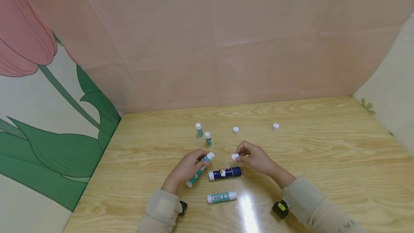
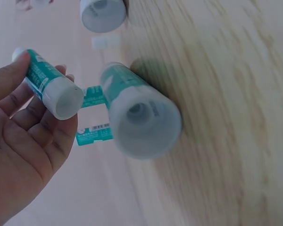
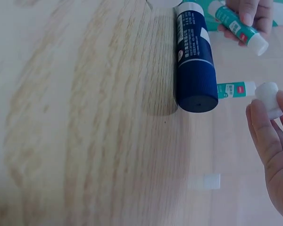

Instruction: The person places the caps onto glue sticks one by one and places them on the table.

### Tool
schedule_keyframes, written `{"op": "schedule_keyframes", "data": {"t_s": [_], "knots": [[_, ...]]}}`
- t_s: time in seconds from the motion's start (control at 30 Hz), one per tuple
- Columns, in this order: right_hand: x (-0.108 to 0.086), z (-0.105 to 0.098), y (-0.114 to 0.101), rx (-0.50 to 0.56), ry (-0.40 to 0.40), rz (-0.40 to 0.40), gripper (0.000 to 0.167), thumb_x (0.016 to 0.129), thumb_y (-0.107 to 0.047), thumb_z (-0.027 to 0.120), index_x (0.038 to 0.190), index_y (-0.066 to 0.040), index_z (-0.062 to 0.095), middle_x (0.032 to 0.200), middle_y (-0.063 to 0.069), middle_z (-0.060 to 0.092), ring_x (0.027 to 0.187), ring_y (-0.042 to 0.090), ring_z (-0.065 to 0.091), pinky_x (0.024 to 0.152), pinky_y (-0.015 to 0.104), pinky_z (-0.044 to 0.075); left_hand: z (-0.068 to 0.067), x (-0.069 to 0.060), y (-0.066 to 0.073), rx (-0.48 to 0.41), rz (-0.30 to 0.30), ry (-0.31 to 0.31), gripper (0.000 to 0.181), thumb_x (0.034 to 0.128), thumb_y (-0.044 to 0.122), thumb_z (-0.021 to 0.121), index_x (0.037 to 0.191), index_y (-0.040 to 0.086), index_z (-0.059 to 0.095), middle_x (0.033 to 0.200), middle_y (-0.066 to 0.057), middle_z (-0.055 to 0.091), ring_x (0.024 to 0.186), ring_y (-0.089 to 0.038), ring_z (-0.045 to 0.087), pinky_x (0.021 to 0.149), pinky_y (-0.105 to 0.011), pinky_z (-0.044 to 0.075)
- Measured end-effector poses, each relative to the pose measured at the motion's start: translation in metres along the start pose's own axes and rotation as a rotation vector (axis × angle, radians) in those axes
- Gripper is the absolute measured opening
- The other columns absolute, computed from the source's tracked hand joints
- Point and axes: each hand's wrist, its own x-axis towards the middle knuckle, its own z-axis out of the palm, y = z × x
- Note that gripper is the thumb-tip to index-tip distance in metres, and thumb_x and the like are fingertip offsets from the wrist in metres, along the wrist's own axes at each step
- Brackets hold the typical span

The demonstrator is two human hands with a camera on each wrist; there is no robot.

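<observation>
My left hand (image 1: pixel 188 165) holds a teal-and-white glue stick (image 2: pixel 45 77) between thumb and fingers, raised off the table. In the head view its white end (image 1: pixel 210 155) points up and right. Beneath that hand, another teal glue stick (image 1: pixel 196 177) lies on the wood. To the right, my right hand (image 1: pixel 257 158) pinches a small white cap (image 3: pixel 268 100) by thumb and fingertips, apart from the held stick. A navy glue stick (image 1: pixel 224 173) lies on the table below and between the hands. Nearer me lies another teal glue stick (image 1: pixel 221 197).
Two small glue sticks (image 1: pixel 199 131) stand upright beyond the left hand. Farther back on the wooden table (image 1: pixel 323 146) sit two white caps, a nearer-centre cap (image 1: pixel 235 130) and a right-hand cap (image 1: pixel 275 127). A pinkish curtain-like backdrop (image 1: pixel 226 46) rises behind the table.
</observation>
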Motion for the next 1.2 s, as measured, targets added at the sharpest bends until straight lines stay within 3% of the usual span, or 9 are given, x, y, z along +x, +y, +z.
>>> {"op": "schedule_keyframes", "data": {"t_s": [0.57, 1.2], "knots": [[0.0, 0.006, -0.005, 0.103, -0.032, 0.037, 0.015, 0.078, -0.003, 0.06, 0.089, 0.002, 0.051, 0.088, 0.011, 0.053, 0.081, 0.023, 0.052, 0.067, 0.025, 0.046, 0.003, -0.001, 0.007, 0.072, 0.085, -0.013, 0.022, 0.087, 0.019, 0.051, 0.107, 0.012, 0.054, 0.095, 0.004, 0.055, 0.084, -0.006, 0.05, 0.072, -0.024, 0.042], [0.002, 0.016, -0.008, 0.193, -0.064, 0.035, 0.016, 0.08, -0.001, 0.058, 0.093, 0.004, 0.05, 0.092, 0.014, 0.052, 0.083, 0.024, 0.053, 0.071, 0.029, 0.047, 0.007, 0.0, 0.015, 0.13, 0.133, -0.03, 0.018, 0.0854, 0.018, 0.053, 0.102, 0.011, 0.056, 0.095, 0.006, 0.055, 0.085, -0.006, 0.05, 0.074, -0.024, 0.042]]}}
